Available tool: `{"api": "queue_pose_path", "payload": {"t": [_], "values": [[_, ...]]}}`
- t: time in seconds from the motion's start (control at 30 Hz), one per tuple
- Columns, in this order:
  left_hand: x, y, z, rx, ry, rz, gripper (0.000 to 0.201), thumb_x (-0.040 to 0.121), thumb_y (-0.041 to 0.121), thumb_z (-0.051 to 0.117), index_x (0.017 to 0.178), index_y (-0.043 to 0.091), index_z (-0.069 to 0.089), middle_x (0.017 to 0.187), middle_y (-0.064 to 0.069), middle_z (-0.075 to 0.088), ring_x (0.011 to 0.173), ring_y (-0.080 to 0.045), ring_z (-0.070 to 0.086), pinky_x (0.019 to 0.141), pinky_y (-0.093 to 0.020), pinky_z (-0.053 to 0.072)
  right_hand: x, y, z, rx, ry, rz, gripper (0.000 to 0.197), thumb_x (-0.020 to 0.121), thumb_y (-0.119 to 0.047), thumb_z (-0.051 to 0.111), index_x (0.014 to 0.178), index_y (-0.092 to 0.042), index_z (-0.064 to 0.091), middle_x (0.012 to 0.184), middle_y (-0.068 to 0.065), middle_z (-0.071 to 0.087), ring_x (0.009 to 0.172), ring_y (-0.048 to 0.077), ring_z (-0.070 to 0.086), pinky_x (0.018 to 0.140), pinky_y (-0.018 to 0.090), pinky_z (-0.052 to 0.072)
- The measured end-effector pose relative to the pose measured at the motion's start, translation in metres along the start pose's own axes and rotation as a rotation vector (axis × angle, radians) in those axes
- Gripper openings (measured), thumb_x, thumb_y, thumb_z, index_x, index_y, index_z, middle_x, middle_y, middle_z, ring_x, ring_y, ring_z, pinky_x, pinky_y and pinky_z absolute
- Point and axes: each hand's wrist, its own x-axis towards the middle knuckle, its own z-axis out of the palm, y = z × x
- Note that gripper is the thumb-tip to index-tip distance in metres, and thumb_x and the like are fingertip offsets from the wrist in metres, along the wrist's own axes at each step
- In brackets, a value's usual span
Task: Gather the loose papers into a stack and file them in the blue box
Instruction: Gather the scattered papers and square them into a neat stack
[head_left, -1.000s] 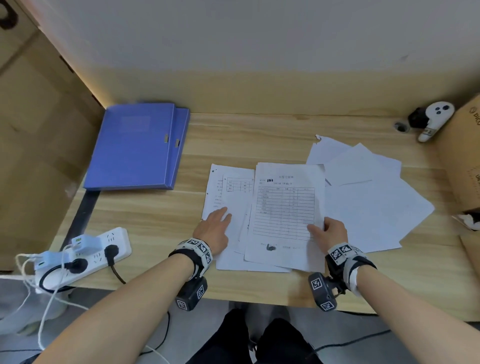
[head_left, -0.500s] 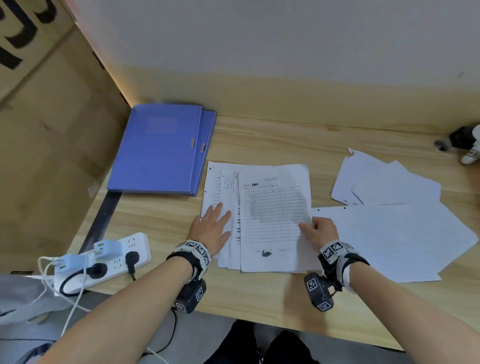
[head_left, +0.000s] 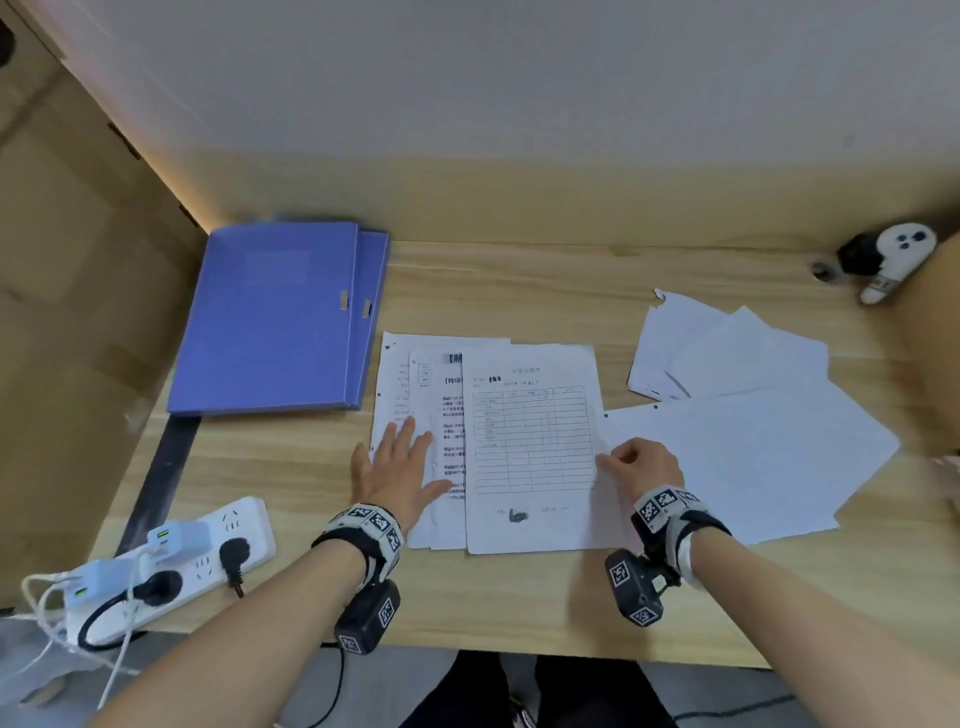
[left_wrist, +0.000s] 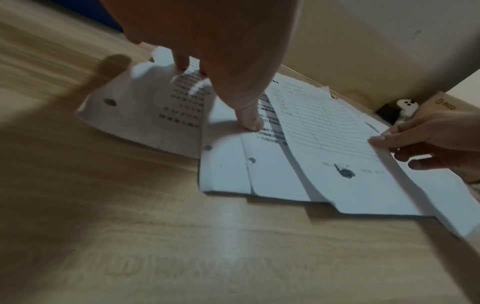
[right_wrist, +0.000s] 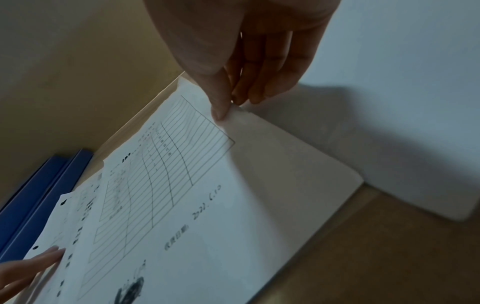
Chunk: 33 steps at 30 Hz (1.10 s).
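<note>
The blue box sits shut at the desk's far left, next the left hand presses flat with fingers spread on the overlapping printed papers, the right hand pinches the table sheet's edge, and blank sheets lie scattered right.

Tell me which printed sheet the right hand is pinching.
The top sheet with the ruled table: the right hand pinches its right edge. The text-filled sheets beside it lie flat under the left hand.
</note>
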Motion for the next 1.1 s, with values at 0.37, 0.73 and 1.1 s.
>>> {"api": "queue_pose_path", "payload": {"t": [0.37,0.73,1.1], "values": [[0.025,0.057,-0.051,-0.3,0.201,-0.157,0.061,0.084,0.037,0.058,0.139,0.02,0.039,0.148,-0.004,0.038,0.139,-0.023,0.034,0.118,-0.054,0.014,0.019,0.01,-0.039,0.055,-0.008,0.04,0.018,0.071,-0.035,0.072,0.082,-0.024,0.062,0.077,-0.011,0.063,0.074,0.012,0.06,0.064,0.026,0.043],[0.083,0.225,-0.097,-0.388,0.111,0.215,0.049,0.09,0.023,0.051,0.137,0.018,0.042,0.144,-0.001,0.043,0.131,-0.022,0.041,0.101,-0.039,0.041,0.095,0.055,-0.149,0.03,-0.026,-0.099,0.016,0.076,-0.023,0.068,0.092,-0.025,0.067,0.09,-0.007,0.068,0.085,0.018,0.064,0.073,0.026,0.047],[0.14,0.295,-0.088,-0.027,-0.256,0.51,0.065,0.087,0.017,0.053,0.149,0.021,0.033,0.162,0.005,0.018,0.149,-0.017,0.017,0.119,-0.034,0.021,0.153,0.066,-0.14,-0.53,-0.219,-0.543,0.04,0.067,-0.041,0.076,0.104,-0.029,0.065,0.113,-0.005,0.051,0.11,0.021,0.04,0.09,0.032,0.04]]}}
